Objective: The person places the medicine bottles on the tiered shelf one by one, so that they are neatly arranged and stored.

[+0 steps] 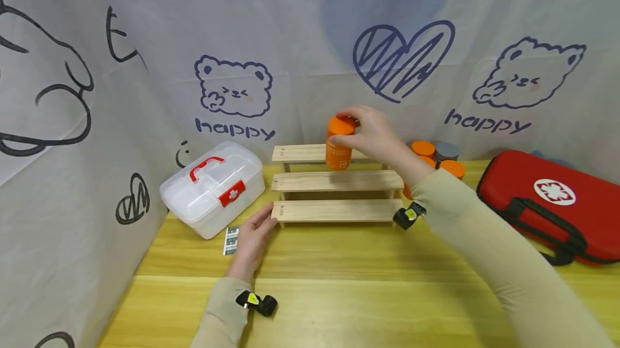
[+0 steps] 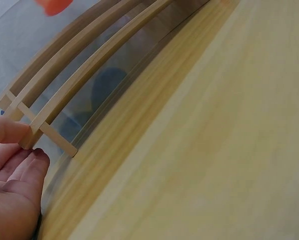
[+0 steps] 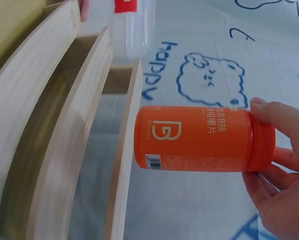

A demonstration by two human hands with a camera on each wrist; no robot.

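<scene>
My right hand [image 1: 373, 133] grips an orange pill bottle [image 1: 338, 154] by its cap. The bottle is upright, close to the top step of a three-step wooden rack [image 1: 339, 209]; its base is beside that step's edge [image 3: 127, 150] in the right wrist view. White lettering and a barcode show on the bottle [image 3: 199, 140]. At the rack's left end, my left hand [image 1: 253, 240] pinches the end of the lowest step. In the left wrist view, the left hand [image 2: 14, 185] has one digit above the step and fingertips below it.
Left of the rack stands a clear-lidded first-aid box [image 1: 215, 186] with a red handle; a printed card [image 1: 231, 240] lies before it. Several more bottles, orange-capped [image 1: 452, 168] and one grey-capped [image 1: 446, 151], stand right of the rack. A red first-aid case [image 1: 552, 213] lies farther right.
</scene>
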